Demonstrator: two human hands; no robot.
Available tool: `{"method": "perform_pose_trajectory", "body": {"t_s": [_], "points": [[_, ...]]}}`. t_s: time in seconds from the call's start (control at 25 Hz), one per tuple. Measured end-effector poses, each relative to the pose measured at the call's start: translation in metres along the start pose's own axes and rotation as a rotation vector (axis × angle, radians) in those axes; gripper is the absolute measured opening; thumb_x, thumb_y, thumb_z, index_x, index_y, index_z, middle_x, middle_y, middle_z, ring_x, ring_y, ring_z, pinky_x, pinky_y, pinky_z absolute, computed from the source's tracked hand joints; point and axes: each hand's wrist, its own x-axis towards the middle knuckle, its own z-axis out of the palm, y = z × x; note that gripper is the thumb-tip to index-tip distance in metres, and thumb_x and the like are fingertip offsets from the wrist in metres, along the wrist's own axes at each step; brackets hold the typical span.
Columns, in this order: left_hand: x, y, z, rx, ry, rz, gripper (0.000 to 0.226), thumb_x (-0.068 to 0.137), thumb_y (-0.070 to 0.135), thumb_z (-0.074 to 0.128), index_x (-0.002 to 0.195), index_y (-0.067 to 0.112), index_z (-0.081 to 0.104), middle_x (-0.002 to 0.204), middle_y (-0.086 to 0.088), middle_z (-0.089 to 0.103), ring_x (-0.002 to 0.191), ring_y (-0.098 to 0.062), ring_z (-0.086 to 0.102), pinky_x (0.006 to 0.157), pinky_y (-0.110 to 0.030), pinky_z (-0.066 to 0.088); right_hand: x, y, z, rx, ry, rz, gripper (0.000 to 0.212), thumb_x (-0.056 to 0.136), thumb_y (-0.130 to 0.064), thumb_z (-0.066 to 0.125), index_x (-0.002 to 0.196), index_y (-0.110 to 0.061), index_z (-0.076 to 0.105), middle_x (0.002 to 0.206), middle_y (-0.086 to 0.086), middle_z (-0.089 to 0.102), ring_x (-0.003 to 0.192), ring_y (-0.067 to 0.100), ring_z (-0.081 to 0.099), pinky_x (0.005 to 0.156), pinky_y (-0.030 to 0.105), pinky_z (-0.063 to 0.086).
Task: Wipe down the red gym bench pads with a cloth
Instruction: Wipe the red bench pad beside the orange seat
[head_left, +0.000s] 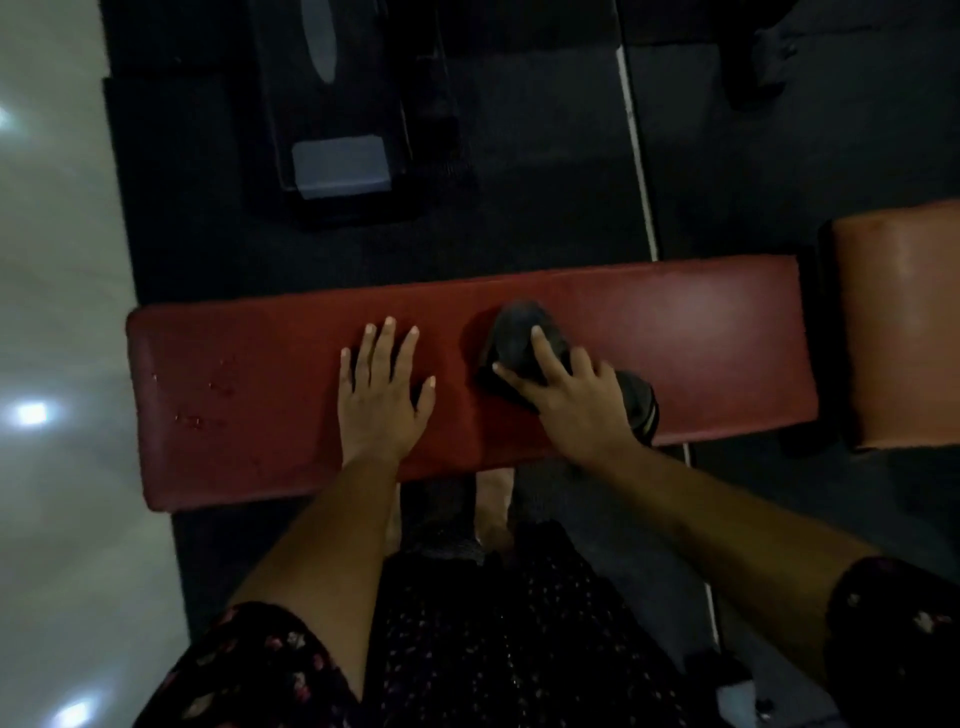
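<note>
A long red bench pad (701, 332) lies across the middle of the view. My left hand (382, 389) rests flat on it near the centre, fingers spread and straight. A dark grey cloth (511, 332) lies bunched on the pad to the right of that hand. My right hand (569, 395) presses down on the cloth, index finger and thumb stretched over it, the other fingers bent against it. Part of the cloth sticks out behind the hand near the pad's front edge. Small wet drops (218, 384) shine on the pad's left end.
A second, lighter orange-red pad (904, 322) stands at the right, apart from the long one. Dark floor mats surround the bench, with a white line (636, 140) running back. A black machine with a grey block (340, 166) sits behind. Pale glossy floor (57, 364) lies on the left.
</note>
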Motion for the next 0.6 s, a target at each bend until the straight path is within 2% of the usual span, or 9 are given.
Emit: {"method": "perform_pose_trajectory", "body": {"t_s": [0.12, 0.24, 0.36, 0.44, 0.48, 0.52, 0.6], "points": [[-0.018, 0.005, 0.006, 0.016, 0.07, -0.033, 0.062, 0.096, 0.048, 0.03, 0.152, 0.021, 0.027, 0.16, -0.007, 0.014, 0.147, -0.028, 0.014, 0.119, -0.052, 0.011, -0.059, -0.013, 0.01, -0.005, 0.067, -0.163, 0.056, 0.087, -0.026, 0.049, 0.14, -0.043, 0.045, 0.148, 0.014, 0.035, 0.098, 0.036, 0.045, 0.067, 0.043, 0.045], [-0.034, 0.007, 0.013, -0.023, 0.095, -0.152, 0.059, 0.098, 0.047, 0.027, 0.151, 0.023, 0.028, 0.16, -0.006, 0.02, 0.146, -0.027, 0.017, 0.119, -0.053, 0.013, -0.094, -0.028, 0.017, -0.047, 0.002, -0.379, 0.053, 0.085, -0.033, 0.052, 0.137, -0.041, 0.049, 0.149, 0.009, 0.03, 0.1, 0.04, 0.045, 0.067, 0.045, 0.048], [-0.038, 0.008, 0.017, -0.058, 0.106, -0.239, 0.056, 0.098, 0.046, 0.027, 0.15, 0.026, 0.032, 0.158, -0.005, 0.029, 0.147, -0.025, 0.021, 0.119, -0.051, 0.011, -0.073, -0.025, 0.017, -0.099, 0.076, -0.567, 0.043, 0.092, -0.032, 0.049, 0.134, -0.031, 0.055, 0.149, 0.007, 0.03, 0.101, 0.041, 0.046, 0.067, 0.043, 0.05], [-0.037, 0.007, 0.019, -0.056, 0.143, -0.221, 0.056, 0.097, 0.046, 0.03, 0.15, 0.027, 0.033, 0.157, -0.004, 0.032, 0.146, -0.025, 0.024, 0.119, -0.05, 0.011, -0.04, -0.013, 0.009, -0.144, 0.1, -0.727, 0.043, 0.086, -0.03, 0.06, 0.13, -0.03, 0.059, 0.15, 0.006, 0.032, 0.102, 0.04, 0.049, 0.066, 0.042, 0.049], [-0.037, 0.006, 0.02, -0.062, 0.158, -0.205, 0.057, 0.096, 0.045, 0.032, 0.149, 0.027, 0.033, 0.156, -0.003, 0.033, 0.145, -0.025, 0.025, 0.118, -0.05, 0.012, -0.022, -0.002, 0.003, -0.154, 0.068, -0.746, 0.053, 0.081, -0.031, 0.067, 0.132, -0.035, 0.056, 0.15, 0.006, 0.033, 0.102, 0.04, 0.049, 0.067, 0.042, 0.048], [-0.038, 0.005, 0.022, -0.067, 0.173, -0.195, 0.057, 0.095, 0.045, 0.034, 0.149, 0.027, 0.034, 0.156, -0.004, 0.034, 0.145, -0.025, 0.026, 0.118, -0.051, 0.012, -0.002, 0.01, -0.003, -0.16, 0.051, -0.689, 0.061, 0.078, -0.033, 0.071, 0.135, -0.042, 0.051, 0.15, 0.007, 0.035, 0.101, 0.039, 0.048, 0.067, 0.041, 0.046], [-0.036, 0.005, 0.025, -0.065, 0.206, -0.196, 0.057, 0.094, 0.045, 0.036, 0.148, 0.027, 0.036, 0.154, -0.004, 0.036, 0.144, -0.026, 0.028, 0.117, -0.051, 0.014, 0.042, 0.03, -0.016, -0.14, 0.061, -0.44, 0.066, 0.078, -0.033, 0.072, 0.135, -0.052, 0.046, 0.15, 0.007, 0.04, 0.098, 0.037, 0.048, 0.069, 0.041, 0.046]]}}
